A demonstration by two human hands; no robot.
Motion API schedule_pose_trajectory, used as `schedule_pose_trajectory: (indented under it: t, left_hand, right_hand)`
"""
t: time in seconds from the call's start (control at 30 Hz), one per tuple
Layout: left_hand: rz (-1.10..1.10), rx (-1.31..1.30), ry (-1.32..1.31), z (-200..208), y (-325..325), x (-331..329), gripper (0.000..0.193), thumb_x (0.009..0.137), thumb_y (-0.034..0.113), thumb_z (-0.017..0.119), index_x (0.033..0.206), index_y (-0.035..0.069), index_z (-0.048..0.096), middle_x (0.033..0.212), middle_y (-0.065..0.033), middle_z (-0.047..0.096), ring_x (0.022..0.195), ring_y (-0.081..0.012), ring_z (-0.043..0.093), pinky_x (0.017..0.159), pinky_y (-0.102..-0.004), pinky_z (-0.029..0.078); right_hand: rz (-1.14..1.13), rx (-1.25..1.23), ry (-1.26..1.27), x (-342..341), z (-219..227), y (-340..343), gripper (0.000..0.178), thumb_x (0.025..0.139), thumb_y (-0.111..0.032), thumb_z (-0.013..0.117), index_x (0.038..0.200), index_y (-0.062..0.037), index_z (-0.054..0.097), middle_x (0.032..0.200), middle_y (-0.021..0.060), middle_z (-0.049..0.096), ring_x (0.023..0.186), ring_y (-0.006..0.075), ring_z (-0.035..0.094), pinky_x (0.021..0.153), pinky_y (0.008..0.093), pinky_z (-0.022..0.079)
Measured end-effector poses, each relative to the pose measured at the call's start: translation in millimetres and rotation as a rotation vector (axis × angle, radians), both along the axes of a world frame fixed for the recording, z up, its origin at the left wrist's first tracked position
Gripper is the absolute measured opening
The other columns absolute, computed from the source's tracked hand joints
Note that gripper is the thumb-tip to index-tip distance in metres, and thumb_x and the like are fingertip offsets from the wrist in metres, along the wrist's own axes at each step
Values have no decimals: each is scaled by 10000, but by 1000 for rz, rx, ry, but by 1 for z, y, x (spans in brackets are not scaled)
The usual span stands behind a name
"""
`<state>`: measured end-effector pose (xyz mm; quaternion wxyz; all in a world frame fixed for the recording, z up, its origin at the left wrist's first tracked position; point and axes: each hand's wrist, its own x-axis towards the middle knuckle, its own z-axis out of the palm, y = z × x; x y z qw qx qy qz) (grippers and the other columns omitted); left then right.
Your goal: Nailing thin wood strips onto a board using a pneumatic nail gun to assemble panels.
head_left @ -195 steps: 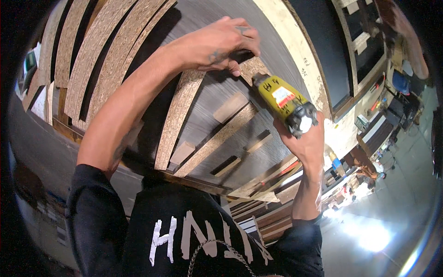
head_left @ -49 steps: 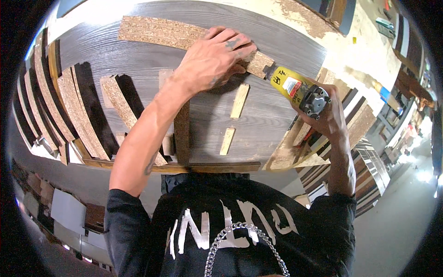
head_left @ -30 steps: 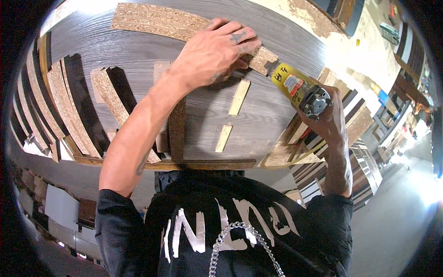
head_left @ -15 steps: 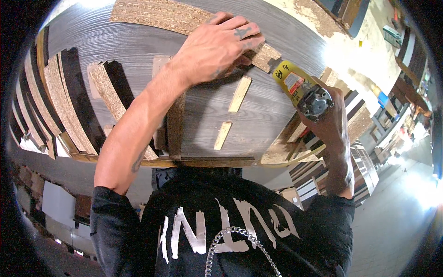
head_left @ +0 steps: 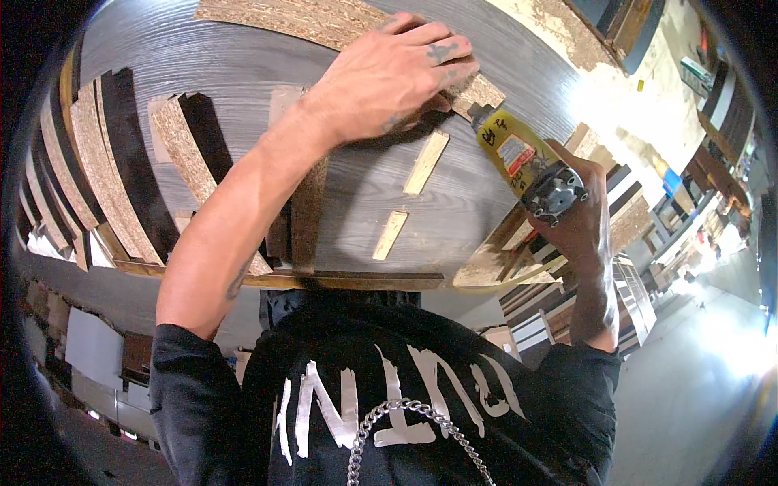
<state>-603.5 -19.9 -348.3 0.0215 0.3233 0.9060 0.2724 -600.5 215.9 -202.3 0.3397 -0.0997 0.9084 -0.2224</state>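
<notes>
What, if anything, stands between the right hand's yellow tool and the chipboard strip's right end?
Nothing visible: the nose of the yellow tool is right at the end of the chipboard strip. The left hand lies over it farther left; two small wood pieces lie nearer the body.

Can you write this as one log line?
left hand: holding chipboard strip; right hand: holding yellow tool; tool's front: at strip's right end

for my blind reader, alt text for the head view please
A person's right hand holds a yellow cylindrical tool at the end of a tan particleboard strip gripped by the left hand, over a grey wood-grain panel bearing two short pale wood blocks.
</notes>
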Motion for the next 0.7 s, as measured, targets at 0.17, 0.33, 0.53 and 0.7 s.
schedule_pose_trajectory:
  t: [0.17,0.33,0.53,0.7]
  left_hand:
    - [-13,-15,0,1,-2,-1,425,845,106,609,1270,93,613,1343,-42,571,1252,-208,503,1071,-366,384]
    - [-33,-27,33,2,-1,-3,438,815,106,622,1253,91,631,1314,-25,584,1212,-195,512,1041,-354,396]
    - [-32,-42,-1,0,-2,-2,603,773,144,636,1368,171,542,1303,12,555,1226,-190,490,1058,-349,371]
    - [-41,-69,-46,3,-1,-2,742,643,136,746,1357,166,547,1317,16,543,1232,-186,486,1054,-345,377]
  right_hand:
    - [56,-37,-15,-6,-4,6,488,626,-39,812,1089,-42,660,875,149,728,798,233,725,698,350,576]
    - [15,145,-36,-22,-7,19,425,612,-80,812,1009,-22,673,875,160,714,805,298,707,721,367,554]
    - [84,109,-7,-24,-13,16,439,614,-91,807,1024,-12,673,839,159,707,779,314,699,727,367,551]
    - [99,143,-54,-27,-15,17,507,608,-90,809,1085,-2,661,853,173,707,793,321,704,753,377,551]
